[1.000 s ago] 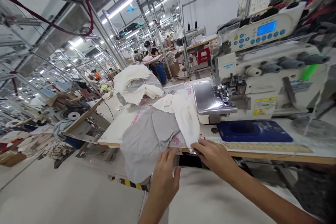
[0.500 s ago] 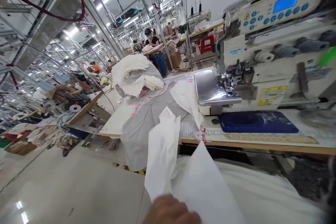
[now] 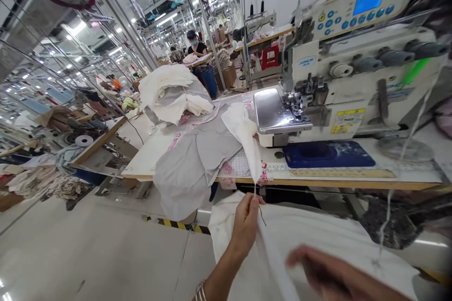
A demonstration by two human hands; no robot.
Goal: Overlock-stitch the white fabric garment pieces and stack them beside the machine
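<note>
My left hand, with a bangle on the wrist, is closed on a white fabric piece in front of the table edge. The fabric hangs from the tabletop, narrows to the fingers and runs on below them as a long strip. A short dark thread dangles by the fingertips. To the lower right, my right hand is smeared by motion, near the strip; its grip cannot be made out. Behind the hands a large white cloth spreads below the table. Grey fabric pieces drape over the table's front edge.
An overlock sewing machine with a metal plate stands at right. Before it lie a blue tray and a ruler. A cream fabric pile sits at the table's back left. A masked person works farther off.
The white fabric, earlier spread and raised over one blurred hand, is now drawn into a narrow strip. My left hand shows higher up, gripping it, and my right hand appears at lower right.
</note>
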